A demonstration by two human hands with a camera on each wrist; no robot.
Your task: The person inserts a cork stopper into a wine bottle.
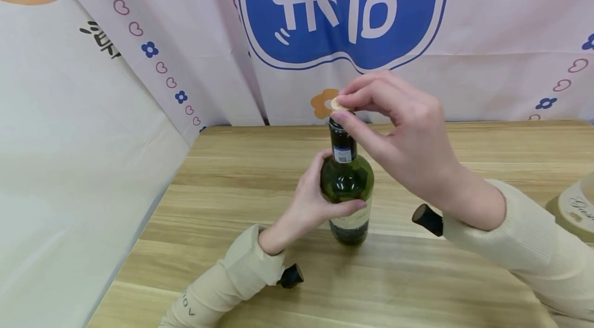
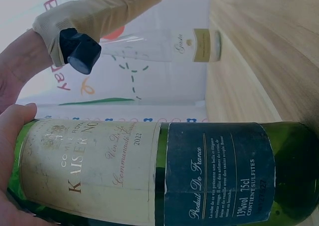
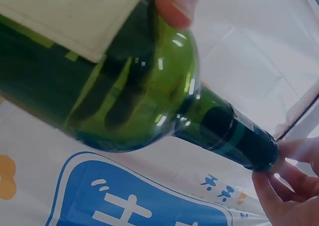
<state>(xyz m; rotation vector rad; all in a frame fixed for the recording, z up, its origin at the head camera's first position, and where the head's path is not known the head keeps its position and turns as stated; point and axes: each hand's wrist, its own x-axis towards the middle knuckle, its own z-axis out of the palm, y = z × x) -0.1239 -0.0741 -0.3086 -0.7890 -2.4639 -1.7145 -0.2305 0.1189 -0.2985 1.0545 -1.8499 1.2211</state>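
Note:
A green glass wine bottle (image 1: 347, 178) stands upright over the wooden table, and its cream and dark labels face the left wrist view. My left hand (image 1: 312, 196) grips the bottle round its body just below the shoulder, thumb across the front. At the mouth, a pale cork (image 1: 340, 104) is pinched between the thumb and fingers of my right hand (image 1: 403, 127). The cork meets the dark-wrapped bottle neck (image 3: 244, 138); how deep it sits is hidden by the fingers.
A clear bottle (image 2: 174, 45) with a "Gusta" label stands on the table (image 1: 223, 183) to the right. A white printed curtain (image 1: 482, 85) hangs behind the table's back edge. Black wrist-worn pieces (image 1: 428, 219) stick out from both sleeves.

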